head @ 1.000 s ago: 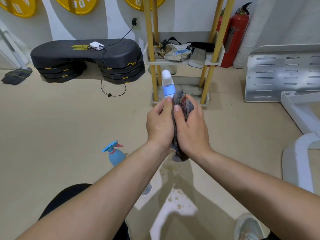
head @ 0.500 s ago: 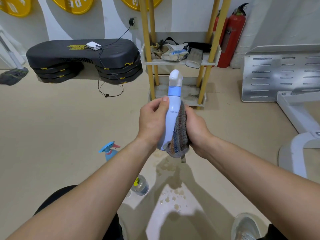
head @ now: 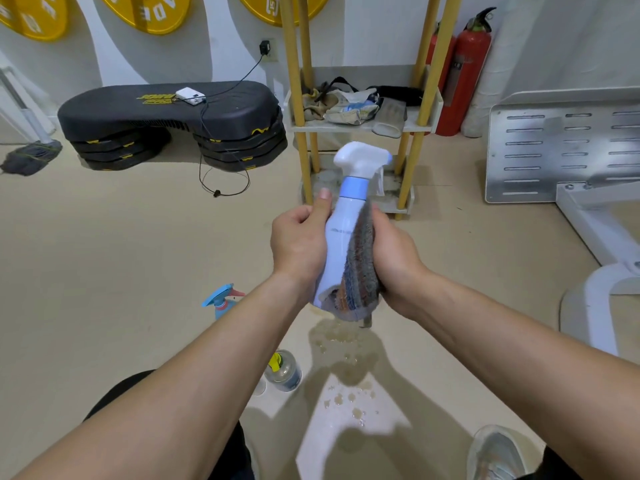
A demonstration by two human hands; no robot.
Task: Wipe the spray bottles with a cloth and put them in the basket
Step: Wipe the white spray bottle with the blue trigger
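Note:
A white spray bottle (head: 341, 237) with a pale blue collar and a white trigger head stands upright in front of me. My left hand (head: 298, 244) grips its body from the left, thumb up along the side. My right hand (head: 394, 258) holds a grey striped cloth (head: 360, 271) pressed against the bottle's right side and base. A blue spray bottle (head: 221, 301) with a red nozzle stands on the floor behind my left forearm. A clear bottle (head: 282, 370) with a yellow part lies lower down. No basket is in view.
Water drops and a wet patch (head: 346, 344) spot the beige floor below my hands. A yellow-posted shelf rack (head: 360, 123) holds rags straight ahead. Black stacked step platforms (head: 173, 123) lie at the left, a red fire extinguisher (head: 464, 71) and a metal plate (head: 561, 147) at the right.
The cloth has slid from the bottle's upper part down to its lower body and base. The bottle has turned, so its trigger head now shows side-on.

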